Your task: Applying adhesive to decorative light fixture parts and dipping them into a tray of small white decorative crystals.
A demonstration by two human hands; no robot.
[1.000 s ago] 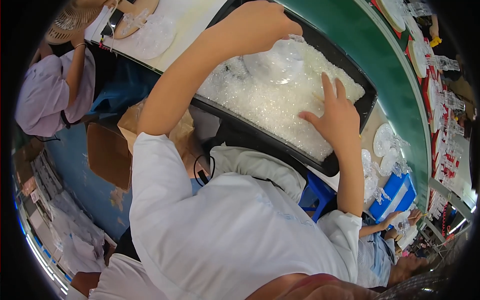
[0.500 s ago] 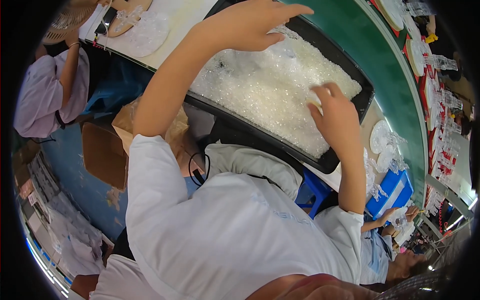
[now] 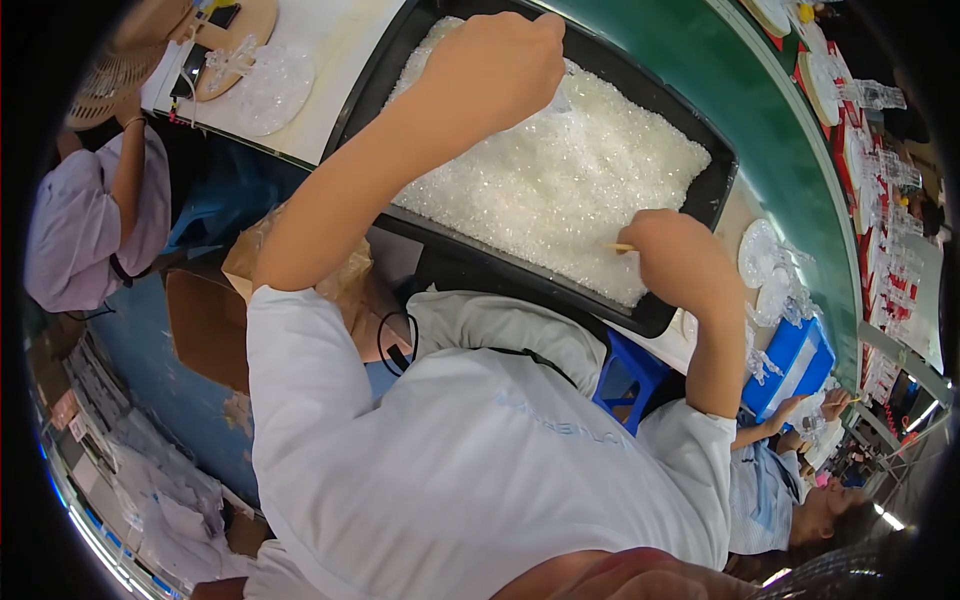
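Note:
A black tray (image 3: 372, 95) holds a bed of clear, glittering granules (image 3: 540, 190). Over its far left part, my left hand (image 3: 505, 70) is closed in a fist-like grip. A bit of something clear shows under its fingers, too hidden to name. At the right side of the tray, just above the granules, my right hand (image 3: 680, 250) is closed around a thin wooden stick (image 3: 622, 247). One pale end of that stick pokes out to the left of my fingers; the rest is hidden in my hand.
Clear plastic pieces (image 3: 765, 260) and a blue box (image 3: 795, 368) lie right of the tray. A green conveyor (image 3: 790, 130) runs beyond it. Clear round pieces (image 3: 275, 90) rest on the white table at left. An open cardboard box (image 3: 205, 325) stands below. Co-workers sit on both sides.
My left hand has gone from stretched fingers to a closed grip, lower over the granules. My right hand has shifted down and closed, with the stick now showing.

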